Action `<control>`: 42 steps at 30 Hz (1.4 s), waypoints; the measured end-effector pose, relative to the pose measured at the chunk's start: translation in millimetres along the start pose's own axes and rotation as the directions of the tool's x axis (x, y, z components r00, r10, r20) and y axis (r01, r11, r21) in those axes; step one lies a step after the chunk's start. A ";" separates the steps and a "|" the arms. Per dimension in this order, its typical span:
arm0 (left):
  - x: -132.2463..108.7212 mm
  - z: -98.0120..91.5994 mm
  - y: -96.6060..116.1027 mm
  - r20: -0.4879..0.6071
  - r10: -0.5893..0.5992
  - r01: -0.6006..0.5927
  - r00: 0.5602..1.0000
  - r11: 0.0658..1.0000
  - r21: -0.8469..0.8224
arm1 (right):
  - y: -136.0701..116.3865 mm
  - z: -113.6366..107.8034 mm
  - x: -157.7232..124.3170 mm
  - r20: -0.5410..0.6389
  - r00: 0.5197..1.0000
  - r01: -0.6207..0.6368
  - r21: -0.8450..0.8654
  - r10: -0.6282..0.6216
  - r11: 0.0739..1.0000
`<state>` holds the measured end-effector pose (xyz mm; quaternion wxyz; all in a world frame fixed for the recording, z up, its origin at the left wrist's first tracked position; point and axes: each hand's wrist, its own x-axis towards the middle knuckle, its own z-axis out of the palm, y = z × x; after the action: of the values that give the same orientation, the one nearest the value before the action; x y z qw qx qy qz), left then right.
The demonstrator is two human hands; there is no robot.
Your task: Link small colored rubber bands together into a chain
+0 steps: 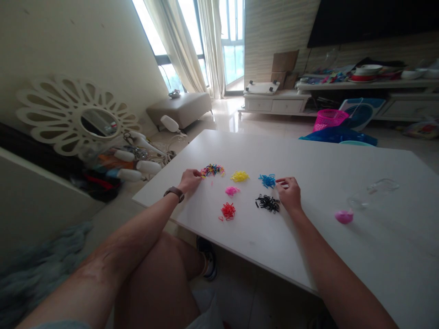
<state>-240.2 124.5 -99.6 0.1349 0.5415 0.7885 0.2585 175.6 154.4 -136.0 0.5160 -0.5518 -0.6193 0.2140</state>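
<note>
While left hand [190, 180] pinches mixed rubber-band pile [212, 170] at 10 o'clock | right hand [290, 193], fingers together, beside blue pile [267, 181] at 2 o'clock | step: likely colour-sorting | next: isolate one band

white table [343, 256], tiled floor [240, 119], curtained window [192, 41], daylight.

You are wearing a watch [174, 192] with a brown strap just behind your left hand [190, 180]. Your right hand [291, 194] and both forearms are showing bare. A pale grey sleeve edge [51, 325] is peeking in at your left upper arm. Your thighs are showing bare too, above a light hem of shorts [207, 315]. You are wearing a dark shoe [210, 264].
</note>
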 end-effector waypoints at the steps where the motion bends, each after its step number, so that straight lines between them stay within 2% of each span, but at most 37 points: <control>1: 0.3 -0.1 0.0 0.001 0.000 0.000 1.000 1.000 -0.011 | -0.1 0.0 0.0 0.003 1.000 0.000 0.001 0.000 1.000; 10: 2.1 1.8 -1.1 -0.007 0.035 -0.036 0.999 0.993 -0.115 | -2.2 0.0 -0.7 0.010 1.000 -0.007 0.009 0.007 1.000; 14: 0.3 -1.6 1.5 0.039 0.060 -0.054 0.997 0.987 -0.149 | -1.0 0.3 -0.8 0.015 1.000 -0.003 0.010 0.002 1.000; 22: -7.9 1.5 26.4 0.137 0.265 -0.258 0.954 0.964 -0.068 | -0.4 0.2 -0.5 0.019 1.000 0.003 0.006 -0.003 1.000; 28: -6.0 2.8 30.7 0.063 0.218 -0.217 0.974 0.976 -0.026 | -1.4 -0.1 -0.6 0.010 1.000 0.001 0.005 -0.001 1.000; 31: -8.3 4.7 32.6 0.083 0.312 -0.306 0.946 0.949 -0.082 | -1.5 0.3 -0.8 0.014 1.000 0.010 0.004 -0.010 1.000; 34: -11.9 11.7 36.2 0.196 0.418 -0.396 0.887 0.907 -0.140 | -1.4 0.7 -1.0 0.010 1.000 0.014 0.008 -0.014 1.000; 37: -12.6 20.4 38.7 0.291 0.462 -0.436 0.838 0.887 -0.154 | -1.4 0.6 -1.0 0.008 1.000 0.009 0.009 -0.009 1.000; 39: -11.0 24.1 38.8 0.318 0.452 -0.425 0.834 0.892 -0.154 | -1.5 0.4 -1.0 0.007 1.000 0.010 0.008 -0.010 1.000; 42: -7.5 23.8 36.3 0.293 0.394 -0.371 0.871 0.919 -0.134 | -2.1 0.2 -1.0 0.009 1.000 0.019 0.003 -0.019 1.000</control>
<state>-197.2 134.0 -99.8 0.2247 0.7155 0.6241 0.2193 174.3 152.9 -134.8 0.5162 -0.5441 -0.6265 0.2123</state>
